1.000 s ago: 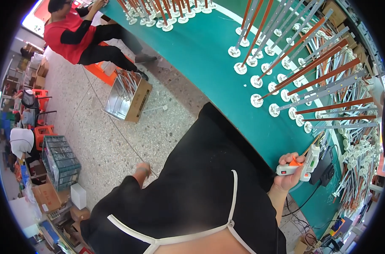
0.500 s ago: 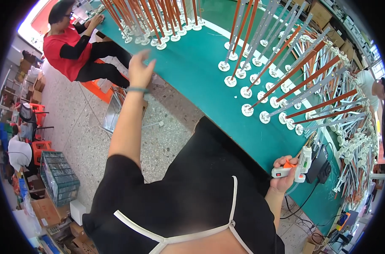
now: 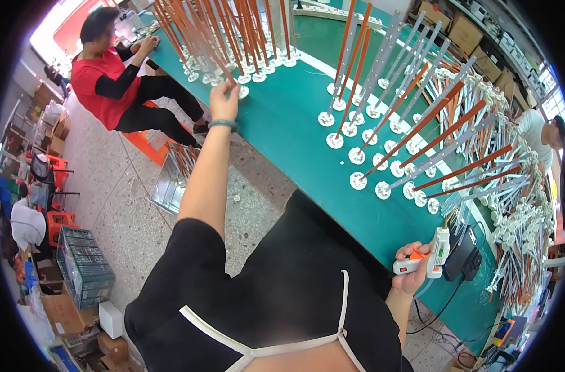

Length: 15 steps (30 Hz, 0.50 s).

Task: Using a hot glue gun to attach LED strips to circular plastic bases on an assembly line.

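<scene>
At the far left part of the bench, my left hand [image 3: 225, 104] is closed round the low end of a brown strip [image 3: 219, 61], just above its round white base [image 3: 243, 92]. The strip stands at the near edge of a dense cluster of similar upright strips. Down at the right, my right hand [image 3: 411, 277] grips a white glue gun [image 3: 439, 253] with an orange trigger, its nozzle pointing up and away. Between the hands, grey punched strips [image 3: 381, 59] and brown strips stand or lean on round white bases [image 3: 358, 180].
The green bench [image 3: 282, 139] runs diagonally. A heap of loose strips and white discs [image 3: 518, 229] lies at the right, beside a black power adapter [image 3: 462, 251] with cables. A person in red [image 3: 99, 87] sits at the far left; a metal bin [image 3: 170, 186] stands below the bench.
My left hand has moved slightly right and down to the near strip of the left cluster and closed on it. My right hand still holds the glue gun. The view has shifted a little.
</scene>
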Motion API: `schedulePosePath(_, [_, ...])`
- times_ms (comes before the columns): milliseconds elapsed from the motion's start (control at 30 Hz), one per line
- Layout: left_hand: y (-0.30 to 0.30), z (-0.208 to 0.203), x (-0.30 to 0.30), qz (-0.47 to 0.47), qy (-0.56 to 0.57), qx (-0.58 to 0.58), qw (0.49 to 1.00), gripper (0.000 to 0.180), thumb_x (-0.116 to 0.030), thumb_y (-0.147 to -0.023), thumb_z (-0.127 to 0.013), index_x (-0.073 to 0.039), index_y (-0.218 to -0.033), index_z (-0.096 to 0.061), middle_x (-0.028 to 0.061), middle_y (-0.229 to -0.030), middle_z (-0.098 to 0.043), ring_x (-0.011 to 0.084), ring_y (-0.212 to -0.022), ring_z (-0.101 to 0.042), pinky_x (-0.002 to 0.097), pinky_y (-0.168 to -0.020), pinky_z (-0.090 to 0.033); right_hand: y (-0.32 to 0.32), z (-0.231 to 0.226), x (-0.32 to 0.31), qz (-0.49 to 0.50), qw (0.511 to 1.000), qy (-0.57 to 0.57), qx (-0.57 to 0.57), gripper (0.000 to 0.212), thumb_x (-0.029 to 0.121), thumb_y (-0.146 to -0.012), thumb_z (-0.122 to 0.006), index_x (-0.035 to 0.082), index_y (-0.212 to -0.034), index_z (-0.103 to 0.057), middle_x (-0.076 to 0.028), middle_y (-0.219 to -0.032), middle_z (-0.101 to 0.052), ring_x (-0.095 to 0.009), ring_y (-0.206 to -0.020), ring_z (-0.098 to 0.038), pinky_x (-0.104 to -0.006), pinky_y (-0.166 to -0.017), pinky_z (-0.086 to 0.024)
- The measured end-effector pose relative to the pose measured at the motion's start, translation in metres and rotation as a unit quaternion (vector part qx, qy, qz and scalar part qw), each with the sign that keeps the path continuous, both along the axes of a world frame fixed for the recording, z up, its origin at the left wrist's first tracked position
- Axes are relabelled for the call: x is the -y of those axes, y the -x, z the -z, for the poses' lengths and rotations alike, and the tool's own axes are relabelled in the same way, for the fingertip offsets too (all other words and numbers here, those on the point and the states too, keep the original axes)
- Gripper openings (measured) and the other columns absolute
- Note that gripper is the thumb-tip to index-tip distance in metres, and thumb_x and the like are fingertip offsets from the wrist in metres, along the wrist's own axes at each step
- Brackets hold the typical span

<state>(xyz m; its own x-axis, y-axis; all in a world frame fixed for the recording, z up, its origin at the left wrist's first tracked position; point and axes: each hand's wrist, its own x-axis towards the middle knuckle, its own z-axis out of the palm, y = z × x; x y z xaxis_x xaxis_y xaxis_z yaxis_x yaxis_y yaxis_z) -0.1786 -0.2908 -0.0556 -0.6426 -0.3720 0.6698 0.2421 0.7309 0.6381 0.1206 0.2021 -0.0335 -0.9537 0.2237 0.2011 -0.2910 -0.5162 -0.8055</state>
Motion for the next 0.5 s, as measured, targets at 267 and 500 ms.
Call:
schedulePosePath(267, [-0.146, -0.057, -0.059, 0.318, -0.370, 0.139, 0.862, 0.016, -0.010, -0.096, -0.051, -0.005, -0.111, -0.052, 0.0082, -0.113, -0.061, 0.0153, -0.089, -0.063, 0.0260, -0.071, -0.054, -0.008, 0.007, -0.007, -0.028, 1.000, 0.005, 0.012, 0.036, 0.032, -0.090, -0.061, 0.005, -0.108, -0.046, -0.015, -0.090, -0.057, -0.021, -0.066, -0.059, -0.0299, -0.058, -0.049])
schedulePosePath(500, [-0.209, -0.082, -0.116, 0.503, -0.427, 0.175, 0.731, 0.035, 0.003, -0.082, -0.066, -0.001, -0.114, -0.053, 0.0139, -0.125, -0.052, 0.0150, -0.098, -0.060, 0.0280, -0.085, -0.052, -0.020, -0.011, 0.002, -0.134, 0.986, -0.086, 0.048, 0.042, 0.035, -0.088, -0.064, 0.005, -0.110, -0.044, -0.018, -0.101, -0.055, -0.022, -0.071, -0.059, -0.0306, -0.062, -0.050])
